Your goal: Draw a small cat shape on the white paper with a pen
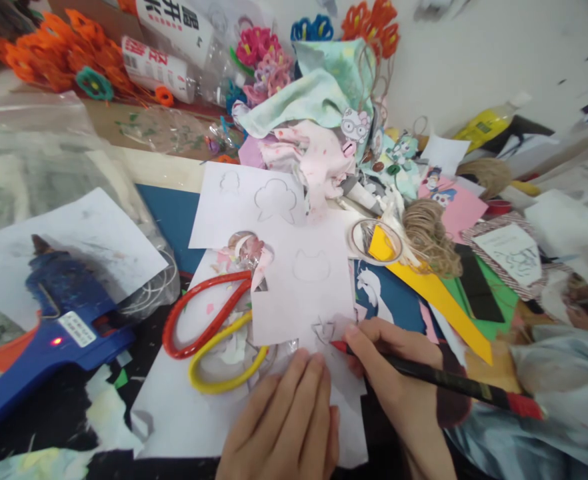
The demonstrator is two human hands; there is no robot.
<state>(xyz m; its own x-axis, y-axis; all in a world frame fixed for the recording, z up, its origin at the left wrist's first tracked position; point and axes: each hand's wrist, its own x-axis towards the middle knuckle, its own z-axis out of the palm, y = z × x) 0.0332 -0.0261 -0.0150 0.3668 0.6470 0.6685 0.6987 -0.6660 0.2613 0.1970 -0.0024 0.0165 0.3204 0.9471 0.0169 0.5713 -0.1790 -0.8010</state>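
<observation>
1. Paper (285, 308): beneath left hand (287, 420).
2. Left hand: fingers together, laid flat, gripping nothing; should brace the paper.
3. Right hand (399, 363): clamped on pencil (467, 385); light strokes advisable.
4. Sketch (323, 329): just beyond left fingertips, by pencil tip; best kept uncovered.

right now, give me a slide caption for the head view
Right hand holds a pencil at a small sketch; left hand rests on the paper.

Bright, diffuse light; soft shadows; edges stretched, blurred.
</observation>
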